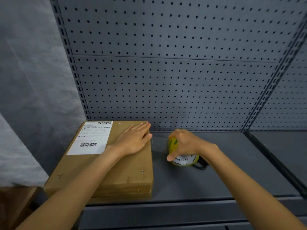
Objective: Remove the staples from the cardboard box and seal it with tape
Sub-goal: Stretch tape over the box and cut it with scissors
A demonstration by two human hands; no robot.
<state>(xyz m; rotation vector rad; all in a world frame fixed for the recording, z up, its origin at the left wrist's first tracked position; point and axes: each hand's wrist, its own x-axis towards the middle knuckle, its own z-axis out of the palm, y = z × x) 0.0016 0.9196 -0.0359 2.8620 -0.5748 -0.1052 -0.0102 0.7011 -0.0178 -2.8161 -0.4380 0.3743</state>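
Observation:
A flat brown cardboard box (129,173) lies on the left of a grey metal shelf (224,176), with a white shipping label (93,138) on its far left. My left hand (134,140) presses flat on the box top near its right edge. My right hand (186,143) grips a yellow-green roll of clear tape (184,159) just right of the box. A strip of clear tape (159,144) stretches from the roll to the box's right edge. Two bent staples (142,171) lie on the box top near its front, one at each side.
A grey pegboard wall (166,72) rises right behind the shelf. Dark handles of a tool (201,165) lie under and behind the tape roll. A brown cardboard piece (15,206) sits at the lower left, beyond the shelf's end.

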